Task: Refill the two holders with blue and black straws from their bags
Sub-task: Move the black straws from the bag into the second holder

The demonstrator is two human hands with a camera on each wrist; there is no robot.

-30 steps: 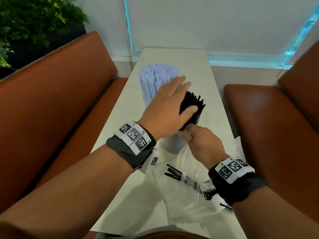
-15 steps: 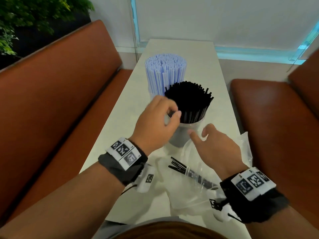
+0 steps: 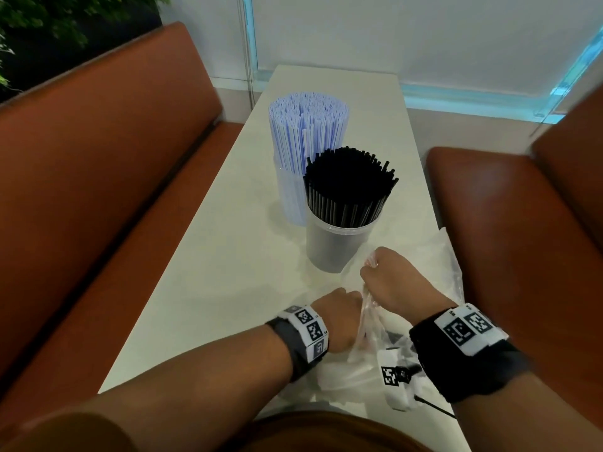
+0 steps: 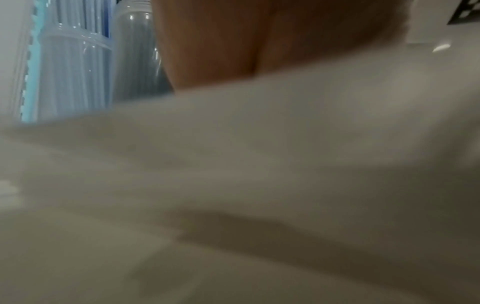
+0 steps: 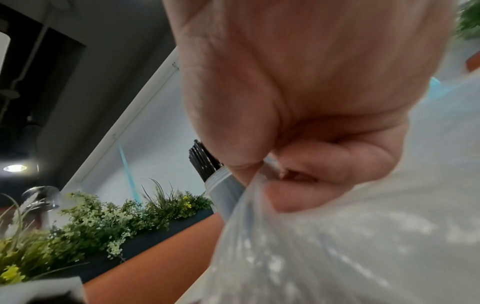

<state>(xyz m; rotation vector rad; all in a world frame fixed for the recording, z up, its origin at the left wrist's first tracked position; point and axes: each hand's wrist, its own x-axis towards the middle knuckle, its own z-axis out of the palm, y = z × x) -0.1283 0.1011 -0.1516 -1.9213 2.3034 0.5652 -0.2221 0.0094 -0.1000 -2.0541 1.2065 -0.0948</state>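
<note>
Gathering up the clear plastic bag (image 3: pixel 434 265) at the near end of the table (image 3: pixel 228 272), on the person's side of the black-straw holder (image 3: pixel 339 246). Both holders look packed: the black straws (image 3: pixel 350 184) stand upright and fan above the rim; the blue straws (image 3: pixel 308 132) fill the blue-straw holder (image 3: pixel 290 197) just behind and to the left, the two holders touching or nearly so.

Step in hand, as I judge it: handling the near-spent bag, either to fetch out the last straws or to clear it away. A dark shape shows through the plastic between the wrists, but whether it is straws I cannot tell.

Right hand (image 3: pixel 388 282): just in front of the black-straw holder, fingers (image 5: pixel 335 148) curled tight, a fold of bag film pinched between thumb and forefinger. The film runs from that pinch back toward the person.

Left hand (image 3: pixel 339 318): nearer the person, beside the right hand. It looks closed against the bag's edge, but the head view hides the fingertips and the left wrist view is blurred, so its grip on the bag cannot be confirmed.

Next move probably calls for holding the bag mouth apart and checking for leftovers, or lifting the bag clear. Thin film, slippery; any tug should be kept away from the black-straw holder, which is tall and could tip.
</note>
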